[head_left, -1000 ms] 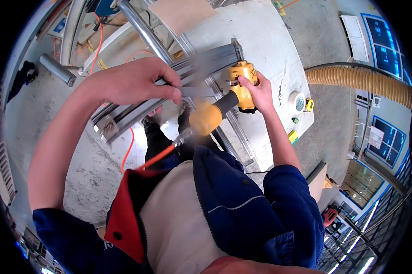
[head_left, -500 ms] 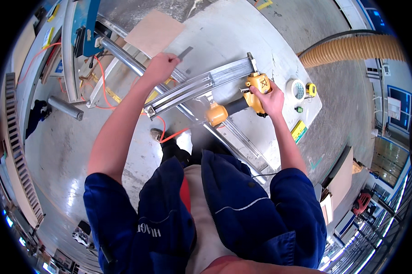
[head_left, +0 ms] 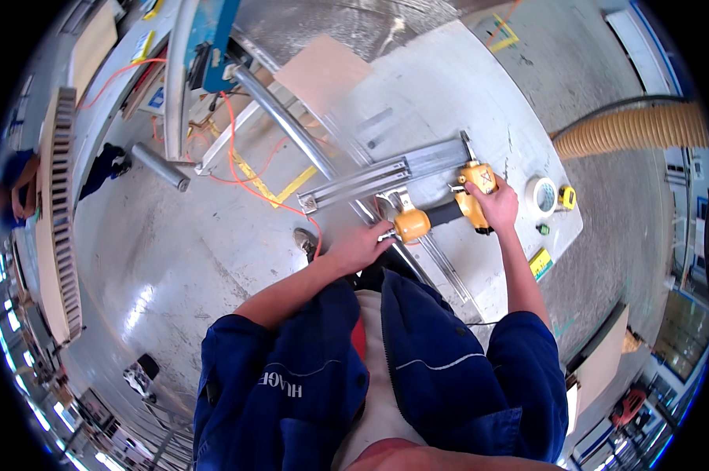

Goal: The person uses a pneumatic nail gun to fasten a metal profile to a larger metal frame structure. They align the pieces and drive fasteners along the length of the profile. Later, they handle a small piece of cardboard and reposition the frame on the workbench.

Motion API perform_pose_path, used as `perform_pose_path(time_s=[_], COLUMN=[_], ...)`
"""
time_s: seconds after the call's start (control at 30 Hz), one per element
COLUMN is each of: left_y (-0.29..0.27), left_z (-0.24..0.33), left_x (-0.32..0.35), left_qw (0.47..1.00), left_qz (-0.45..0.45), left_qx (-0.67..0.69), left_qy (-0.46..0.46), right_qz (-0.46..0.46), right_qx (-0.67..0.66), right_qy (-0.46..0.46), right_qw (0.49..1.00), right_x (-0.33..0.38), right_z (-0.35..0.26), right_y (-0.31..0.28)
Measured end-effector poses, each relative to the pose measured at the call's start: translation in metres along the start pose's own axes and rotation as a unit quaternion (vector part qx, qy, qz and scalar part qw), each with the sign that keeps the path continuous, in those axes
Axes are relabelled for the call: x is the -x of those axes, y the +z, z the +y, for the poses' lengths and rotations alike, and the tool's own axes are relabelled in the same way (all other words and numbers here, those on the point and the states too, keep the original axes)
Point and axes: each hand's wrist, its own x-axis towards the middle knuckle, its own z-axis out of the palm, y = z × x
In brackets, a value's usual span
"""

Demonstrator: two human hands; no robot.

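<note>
A yellow pneumatic nail gun lies on its side on the grey table, its long silver magazine stretching out to the left. My right hand grips the gun's yellow head, thumb on top. At the end of the dark handle, my left hand pinches the metal air fitting; the fingers partly hide it. From the left, an orange air hose runs down toward that hand. Beyond the magazine lies a flat grey strip, blurred, possibly nails.
A roll of tape, a yellow tape measure and a yellow box sit at the table's right. Brown board lies at the back. Metal rails run along the left edge. A ribbed hose hangs right. Another person works far left.
My left hand has come back from above the table, where it held the grey strip, to the gun's handle end. The strip now lies on the table. My right hand stays on the gun.
</note>
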Motion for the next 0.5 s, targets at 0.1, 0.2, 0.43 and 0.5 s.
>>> perform_pose_path(time_s=[0.1, 0.2, 0.43, 0.5], left_y=[0.005, 0.009, -0.009, -0.028], left_z=[0.014, 0.011, -0.04, -0.052], left_x=[0.004, 0.004, 0.087, 0.104], left_qw=[0.999, 0.999, 0.986, 0.972], left_qz=[0.044, 0.03, 0.019, 0.059], left_qx=[0.002, 0.013, 0.095, 0.093], left_qy=[-0.019, -0.043, -0.137, -0.206], right_qz=[-0.002, 0.0, 0.04, 0.053], right_qx=[0.005, -0.009, 0.003, 0.007], right_qy=[-0.005, -0.015, -0.004, -0.003], right_qw=[1.0, 1.0, 0.999, 0.999], right_x=[-0.004, -0.006, -0.011, -0.012], right_z=[0.004, 0.006, 0.023, 0.021], right_y=[0.003, 0.001, -0.009, -0.006])
